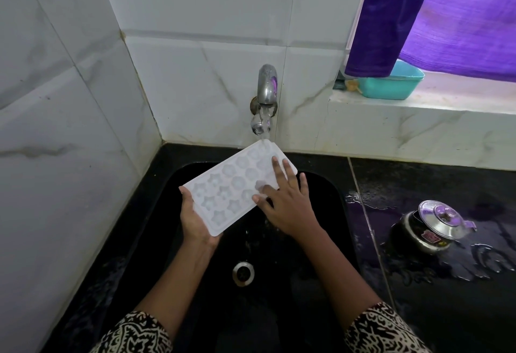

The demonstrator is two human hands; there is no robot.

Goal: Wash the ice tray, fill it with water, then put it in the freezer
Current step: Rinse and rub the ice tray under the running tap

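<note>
Sink [329, 213] sits black below me, tap [267, 84] running onto the ice tray [231, 185] tilted over it. My left hand [195, 218] grips its near end; my right hand [287, 207] lies flat, fingers [276, 165] spread across its cups.

Ice tray [231, 185]: near corner at 7 o'clock covered by left hand [195, 220]; edge at 3 o'clock covered by right hand [284, 204]. Cavity shapes under the water stream [265, 129] blurred. Both sleeves [385, 330] cut off by bottom edge. Teal tub [391, 87] partly behind purple curtain [418, 17]. Small object at its 9 o'clock unidentifiable. Label on pot [430, 229], on worktop [446, 283], unreadable.
</note>
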